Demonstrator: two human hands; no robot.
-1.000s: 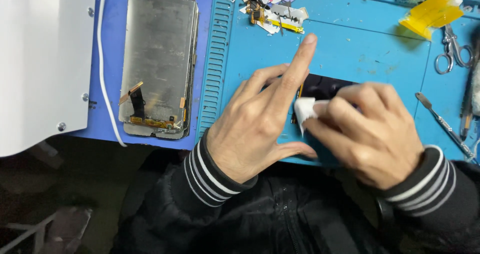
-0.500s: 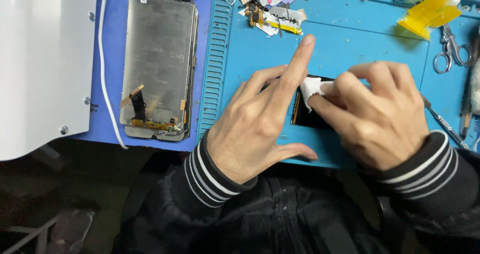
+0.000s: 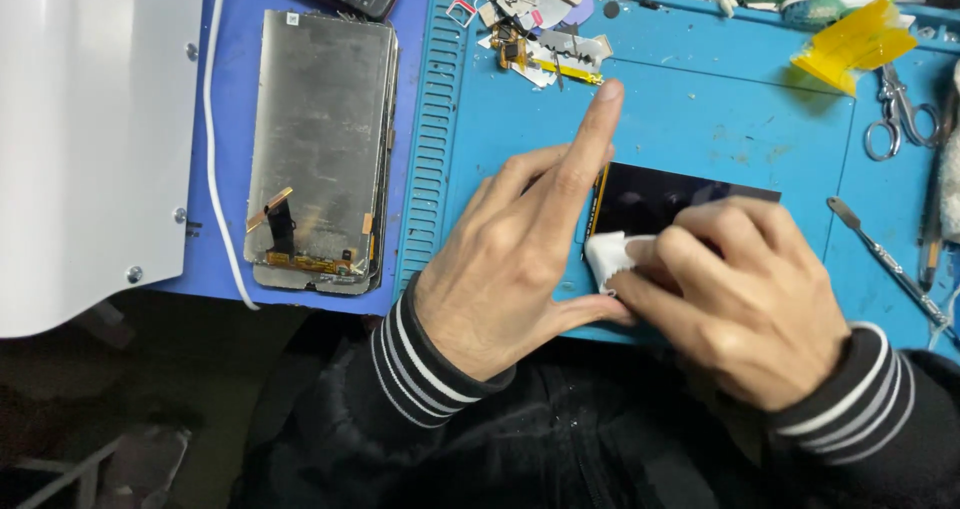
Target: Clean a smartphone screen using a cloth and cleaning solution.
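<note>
A black phone screen [image 3: 680, 194] lies flat on the blue work mat [image 3: 700, 109]. My right hand [image 3: 735, 294] pinches a small white cloth wad [image 3: 607, 257] and presses it on the screen's near left corner. My left hand [image 3: 520, 259] rests on the mat against the screen's left edge, its index finger stretched out toward the far side and its thumb under the cloth. Most of the screen's near half is hidden by my right hand.
A grey display back panel [image 3: 320, 149] with flex cables lies on the left. A white lamp base [image 3: 90, 139] and a white cable [image 3: 215, 159] sit further left. Small parts [image 3: 535, 29], yellow tape [image 3: 850, 44], scissors [image 3: 895, 109] and a metal pry tool [image 3: 885, 259] ring the mat.
My right hand has slid the white cloth across the screen, first away and to the right, then back toward the near left corner. My left hand has stayed in place.
</note>
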